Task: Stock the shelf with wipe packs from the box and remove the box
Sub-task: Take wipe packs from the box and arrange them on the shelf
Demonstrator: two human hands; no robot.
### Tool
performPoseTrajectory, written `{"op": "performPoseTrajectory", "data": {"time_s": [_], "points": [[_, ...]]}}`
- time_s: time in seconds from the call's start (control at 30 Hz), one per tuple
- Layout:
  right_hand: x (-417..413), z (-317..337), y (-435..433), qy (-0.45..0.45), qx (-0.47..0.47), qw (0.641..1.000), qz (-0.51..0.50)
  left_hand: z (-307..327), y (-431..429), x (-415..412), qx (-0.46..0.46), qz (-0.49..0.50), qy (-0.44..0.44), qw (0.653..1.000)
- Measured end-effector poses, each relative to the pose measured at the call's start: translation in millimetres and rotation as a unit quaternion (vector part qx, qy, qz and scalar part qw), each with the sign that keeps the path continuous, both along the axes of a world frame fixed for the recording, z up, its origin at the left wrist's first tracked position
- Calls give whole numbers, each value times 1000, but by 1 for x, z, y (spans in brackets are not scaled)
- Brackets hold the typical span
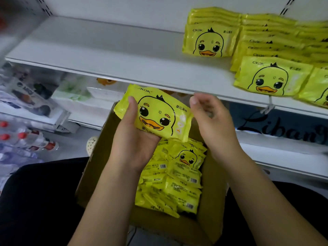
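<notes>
Above the cardboard box, a duck-print wipe pack is gripped by the left hand; the right hand is held loosely curled beside it.

The wipe pack at centre is showing bright yellow with a cartoon duck face: black outline and eyes, orange bill. The boxed packs at six o'clock are showing the same yellow, with black print and white barcode patches. The cardboard box is looking plain brown, the shelf white. The stacked packs at two o'clock are repeating the duck pattern. The bottles at nine o'clock are showing red caps.
</notes>
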State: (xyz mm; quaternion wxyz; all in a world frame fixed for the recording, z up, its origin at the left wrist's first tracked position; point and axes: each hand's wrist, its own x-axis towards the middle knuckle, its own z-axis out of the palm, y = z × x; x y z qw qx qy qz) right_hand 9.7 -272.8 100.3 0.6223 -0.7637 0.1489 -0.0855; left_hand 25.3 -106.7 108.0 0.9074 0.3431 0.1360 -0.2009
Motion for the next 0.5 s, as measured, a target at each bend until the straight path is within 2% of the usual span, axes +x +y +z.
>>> {"op": "performPoseTrajectory", "data": {"time_s": [0.1, 0.17, 0.23, 0.37, 0.43, 0.5], "points": [[5, -11, -1, 127, 153, 980, -4, -3, -4, -4, -48, 33, -10, 998], [5, -16, 4, 126, 190, 974, -12, -4, -6, -6, -63, 51, -12, 997], [6, -17, 7, 85, 183, 978, -53, -4, -4, -7, -37, 59, -9, 998], [10, -11, 0, 46, 226, 966, -119, -6, 7, -6, 136, 50, -4, 989], [10, -11, -2, 37, 236, 963, -123, -4, 10, -8, 244, 44, -23, 969], [9, -11, 0, 45, 245, 963, -103, -3, 12, -9, 309, 55, -44, 948]]}}
